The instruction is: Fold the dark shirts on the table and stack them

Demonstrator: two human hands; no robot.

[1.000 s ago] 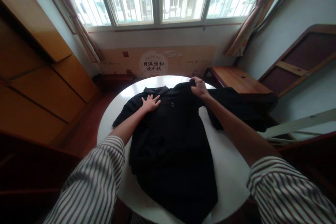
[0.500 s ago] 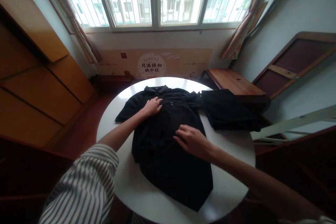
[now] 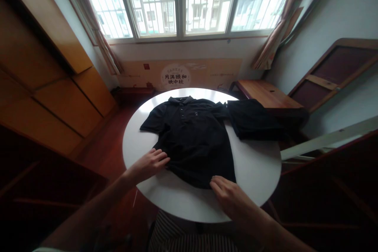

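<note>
On the table [image 3: 262, 165], black shirt [image 3: 197, 138], edges at left fingers [image 3: 160, 156], right fingers [image 3: 217, 182], pinch unclear

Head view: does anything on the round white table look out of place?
Slightly: the folded black cloth at the picture's right seems to overhang the round white table. Beside it, the black collared short-sleeved shirt has its nearer sleeve rumpled, while the other lies spread. No spill shows.

Daylight came through a wide window [image 3: 206, 4], curtains [image 3: 270, 55] gathered at both sides. Orange-brown cabinets [image 3: 59, 118] stood left, a wooden table [image 3: 268, 93] near the pale right-hand wall [image 3: 348, 8]. The reddish floor [image 3: 116, 139], dim in shadow, was perhaps wood.
</note>
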